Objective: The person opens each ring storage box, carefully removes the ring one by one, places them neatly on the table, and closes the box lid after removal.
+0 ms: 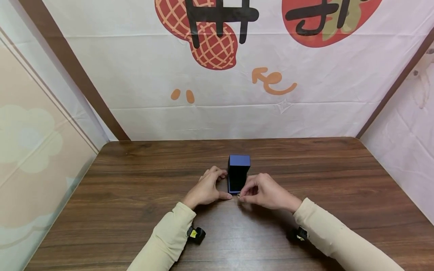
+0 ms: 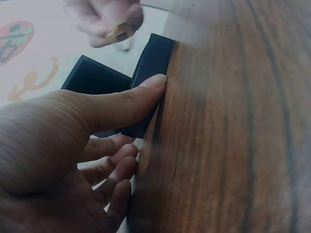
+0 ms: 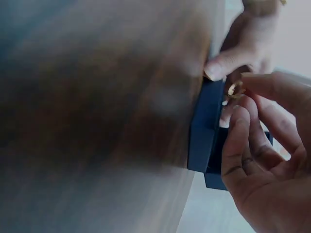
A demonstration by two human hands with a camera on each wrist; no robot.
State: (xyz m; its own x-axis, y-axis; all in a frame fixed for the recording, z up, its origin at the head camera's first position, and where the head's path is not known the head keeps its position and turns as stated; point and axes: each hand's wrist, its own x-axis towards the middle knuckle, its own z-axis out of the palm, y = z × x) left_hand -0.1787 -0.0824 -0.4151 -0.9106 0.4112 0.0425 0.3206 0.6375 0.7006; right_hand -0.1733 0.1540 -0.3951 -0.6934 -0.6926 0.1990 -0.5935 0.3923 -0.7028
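A small dark blue jewelry box (image 1: 239,161) stands on the table with its lid raised and its dark inside facing me. My left hand (image 1: 207,190) holds the box at its left side. In the left wrist view its thumb (image 2: 124,104) lies across the front of the base, and the other fingers curl beside it. Just over the box's front edge, my right hand (image 1: 266,192) pinches a small gold ring (image 3: 234,90) between thumb and fingertips. Seen from the left wrist, the right hand (image 2: 109,19) is partly cut off at the top.
The brown wooden table (image 1: 152,165) extends around both hands. Behind it hangs a white printed cloth (image 1: 142,75), with more fabric at both sides. Each wrist wears a black camera, the left one (image 1: 196,234) near the sleeve cuff.
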